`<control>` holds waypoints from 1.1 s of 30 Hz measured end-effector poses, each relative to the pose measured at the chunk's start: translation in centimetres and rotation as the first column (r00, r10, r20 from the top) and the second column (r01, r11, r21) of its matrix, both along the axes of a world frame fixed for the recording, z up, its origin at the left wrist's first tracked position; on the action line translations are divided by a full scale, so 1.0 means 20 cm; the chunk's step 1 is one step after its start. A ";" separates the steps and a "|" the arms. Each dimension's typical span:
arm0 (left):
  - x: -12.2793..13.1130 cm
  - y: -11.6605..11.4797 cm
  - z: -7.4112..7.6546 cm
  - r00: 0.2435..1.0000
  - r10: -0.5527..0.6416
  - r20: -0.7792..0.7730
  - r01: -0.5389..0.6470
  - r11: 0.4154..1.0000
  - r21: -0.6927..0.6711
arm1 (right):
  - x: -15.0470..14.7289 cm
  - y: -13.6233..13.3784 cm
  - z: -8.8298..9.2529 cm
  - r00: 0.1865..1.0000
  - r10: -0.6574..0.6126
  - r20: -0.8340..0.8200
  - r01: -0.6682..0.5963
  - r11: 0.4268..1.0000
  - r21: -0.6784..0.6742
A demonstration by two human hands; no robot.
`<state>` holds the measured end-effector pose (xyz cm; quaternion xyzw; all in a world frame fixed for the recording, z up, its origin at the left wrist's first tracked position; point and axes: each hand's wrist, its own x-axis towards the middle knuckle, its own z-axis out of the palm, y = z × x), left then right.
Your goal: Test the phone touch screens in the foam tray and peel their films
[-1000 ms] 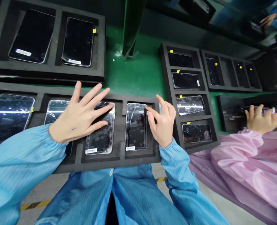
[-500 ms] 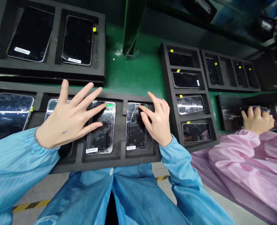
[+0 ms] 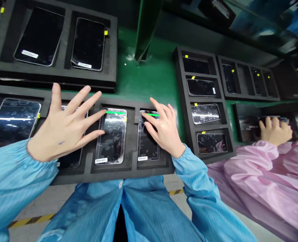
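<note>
Moved: the left hand has drawn back toward the upper left, off the face of the left film-covered phone, and a green strip now shows along that phone's top edge; a second green strip shows on the right film-covered phone.
Hands: apart, both open with fingers spread, neither clamped on anything.
Left hand: fingertips just beside the left film-covered phone's upper left edge.
Right hand: fingers over the upper part of the right film-covered phone; contact cannot be told.
Phones: both lie flat in neighbouring pockets of a black foam tray, at lower centre.
Upper left: a second foam tray holding dark phones.
Right: more foam trays on a green bench.
Far right: a co-worker's hand from a pink sleeve.
</note>
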<state>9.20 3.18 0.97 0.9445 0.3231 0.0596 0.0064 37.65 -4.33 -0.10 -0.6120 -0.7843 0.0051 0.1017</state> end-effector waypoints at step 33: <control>0.04 -0.11 -0.01 1.000 -0.009 -0.011 0.010 0.997 0.075 | -0.03 -0.01 0.02 0.996 0.087 0.032 -0.087 0.996 0.004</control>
